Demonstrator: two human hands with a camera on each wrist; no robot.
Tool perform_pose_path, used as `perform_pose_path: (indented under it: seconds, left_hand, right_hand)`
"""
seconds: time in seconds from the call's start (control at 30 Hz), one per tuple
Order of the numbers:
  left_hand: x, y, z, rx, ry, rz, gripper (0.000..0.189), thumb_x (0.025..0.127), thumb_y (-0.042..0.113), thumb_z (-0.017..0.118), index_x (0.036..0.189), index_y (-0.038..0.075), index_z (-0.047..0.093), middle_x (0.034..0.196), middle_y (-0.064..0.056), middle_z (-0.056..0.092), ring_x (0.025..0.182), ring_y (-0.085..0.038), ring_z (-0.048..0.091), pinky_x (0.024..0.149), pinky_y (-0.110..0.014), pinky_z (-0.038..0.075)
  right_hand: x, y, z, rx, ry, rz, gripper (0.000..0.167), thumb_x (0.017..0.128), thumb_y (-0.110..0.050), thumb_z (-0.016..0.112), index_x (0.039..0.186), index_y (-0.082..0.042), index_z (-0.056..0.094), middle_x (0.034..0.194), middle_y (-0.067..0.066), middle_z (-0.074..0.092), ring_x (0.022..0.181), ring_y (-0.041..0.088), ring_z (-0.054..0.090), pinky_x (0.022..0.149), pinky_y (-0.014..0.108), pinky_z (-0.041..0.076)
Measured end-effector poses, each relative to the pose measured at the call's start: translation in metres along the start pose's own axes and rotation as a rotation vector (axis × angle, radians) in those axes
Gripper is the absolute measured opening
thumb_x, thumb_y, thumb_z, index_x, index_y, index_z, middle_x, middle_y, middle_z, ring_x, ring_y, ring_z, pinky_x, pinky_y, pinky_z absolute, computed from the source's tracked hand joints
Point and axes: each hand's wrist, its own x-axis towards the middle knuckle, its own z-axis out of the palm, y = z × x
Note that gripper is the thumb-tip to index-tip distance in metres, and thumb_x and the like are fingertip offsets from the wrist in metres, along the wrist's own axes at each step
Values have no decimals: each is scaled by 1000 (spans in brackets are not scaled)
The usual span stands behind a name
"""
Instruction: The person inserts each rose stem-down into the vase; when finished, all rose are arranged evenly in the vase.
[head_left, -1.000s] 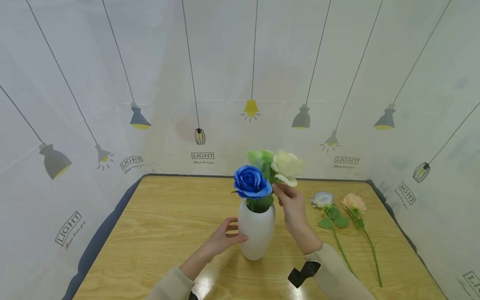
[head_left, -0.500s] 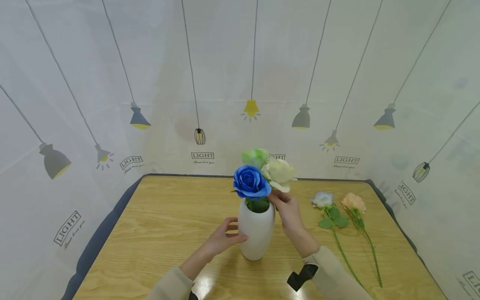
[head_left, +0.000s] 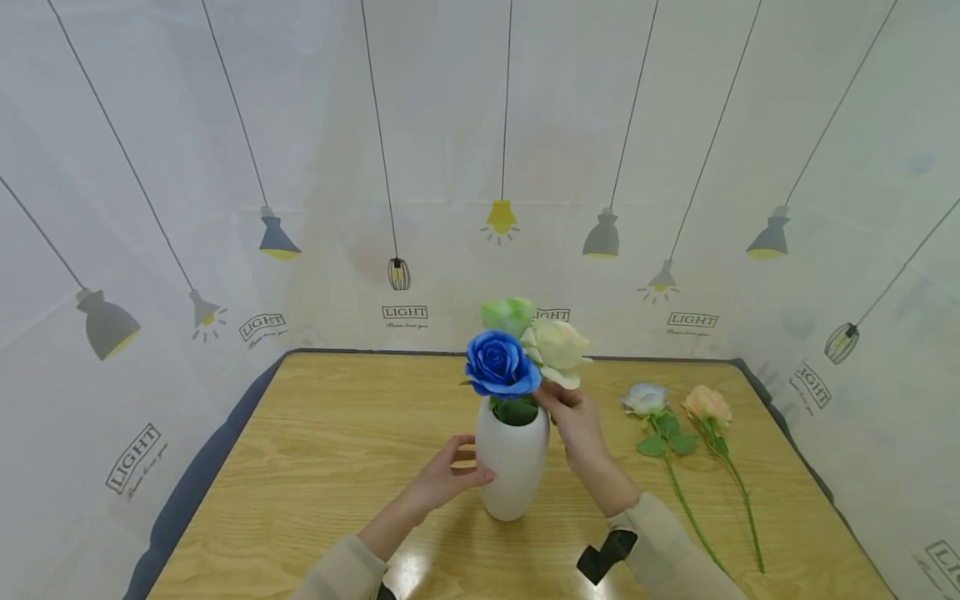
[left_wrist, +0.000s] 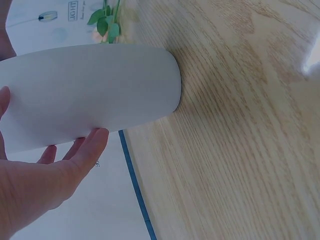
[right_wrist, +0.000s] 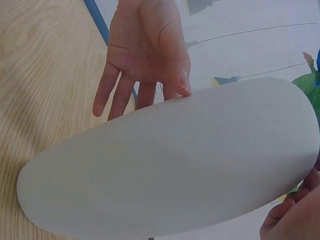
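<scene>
The left hand (head_left: 442, 477) is steadying the white vase (head_left: 513, 462), grip relaxed; the right hand (head_left: 577, 421) is pinching the cream rose (head_left: 557, 348) stem, best lowered straight, slowly.

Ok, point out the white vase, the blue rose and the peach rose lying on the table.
white vase (head_left: 513, 467), head view, middle of its body.
blue rose (head_left: 499, 365), head view, centre of the bloom.
peach rose (head_left: 707, 404), head view, its bloom.

Beige sleeves (head_left: 675, 554) (black wrist strap (head_left: 606, 553)), bare hands.

Bright, even light throughout; glare patches on the table (head_left: 420, 575) at the head view's lower centre; wide-angle bending at its edges; soft shadows; wrist views slightly soft close up.
</scene>
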Motion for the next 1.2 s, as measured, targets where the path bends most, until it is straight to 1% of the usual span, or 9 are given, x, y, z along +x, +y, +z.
perform_pose_path:
  seconds: [0.13,0.23,0.4,0.57,0.63,0.7,1.0,1.1,1.2]
  left_hand:
    - [7,-14,-1,5,7,1,64,80,27,66,129,3,32,124,-22,40,109,-39,43,83,-49,40]
    - [10,-19,-1,3,8,-4,66,79,30,67,129,4,32,124,-21,40,109,-38,43,84,-49,40]
    - [11,-20,-2,-2,10,-10,68,78,33,68,129,5,33,125,-20,40,109,-38,44,84,-49,40]
    - [11,-20,-2,-2,9,-13,68,78,33,67,129,5,33,125,-20,40,109,-37,44,84,-48,40]
    - [11,-19,-2,0,8,-12,68,79,32,67,129,4,32,125,-20,40,109,-38,44,84,-48,40]
    - [11,-19,-2,-2,7,-13,67,79,32,67,130,4,32,125,-21,39,109,-38,44,84,-48,40]
    - [11,-21,-2,-25,4,-13,68,77,34,68,129,6,33,125,-20,39,109,-37,44,85,-49,39]
    - [11,-20,-3,-21,2,-10,68,78,34,68,129,6,33,125,-20,39,109,-37,44,85,-49,39]
    - [10,-20,-3,-22,1,-11,69,78,34,68,129,5,33,125,-21,39,109,-37,44,84,-49,39]
  right_hand:
    - [-1,1,-5,7,14,12,25,81,-14,65,98,6,62,82,-2,60,70,13,45,64,29,35]
    - [-2,3,-13,-20,26,25,27,81,-16,65,98,4,63,79,-4,56,63,13,40,61,27,34]
    - [-2,13,-33,-94,14,42,38,81,-25,66,107,2,60,83,-4,55,63,13,40,61,26,35]
    - [1,30,-55,-103,26,72,39,80,-30,66,105,-1,60,71,-2,48,59,12,38,59,26,35]
    - [2,36,-65,-107,31,84,38,80,-31,66,104,-2,61,68,0,45,59,11,38,58,25,35]
    - [2,43,-74,-106,33,96,38,80,-30,65,104,-1,60,69,1,45,59,12,38,57,25,36]
    - [3,69,-113,-208,39,145,42,82,-31,63,109,1,58,78,-2,51,66,11,43,57,23,38]
    - [4,77,-127,-248,23,154,49,83,-34,61,115,2,54,86,-5,52,70,11,44,59,24,38]
    - [5,83,-139,-294,21,179,54,83,-38,59,119,1,51,94,-5,52,75,11,45,64,27,39]
